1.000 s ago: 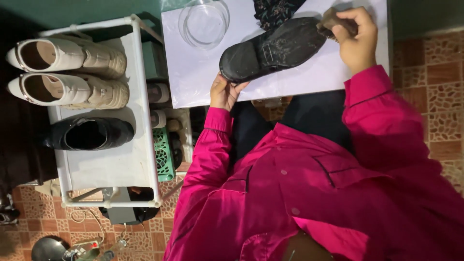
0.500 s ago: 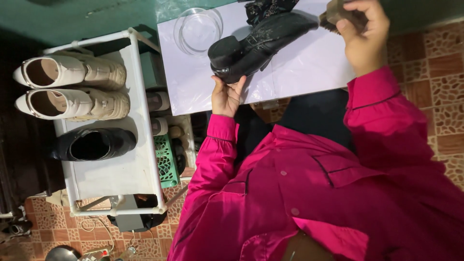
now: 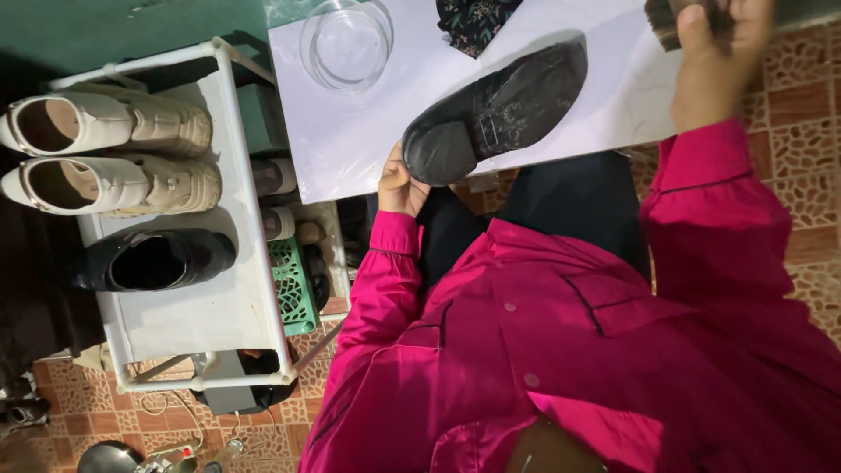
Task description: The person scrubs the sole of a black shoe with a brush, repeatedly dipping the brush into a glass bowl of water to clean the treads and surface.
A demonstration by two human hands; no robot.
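1. black leather shoe is held over the white table; long axis runs diagonally, heel at lower left, toe at upper right.
2. heel is gripped from below by the left hand.
3. a dark brush is clenched in the right hand, apart from the toe.

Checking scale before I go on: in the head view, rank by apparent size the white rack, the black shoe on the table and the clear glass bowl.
1. White rack, clearly largest.
2. Black shoe, held at its heel by the left hand.
3. Glass bowl, smallest.
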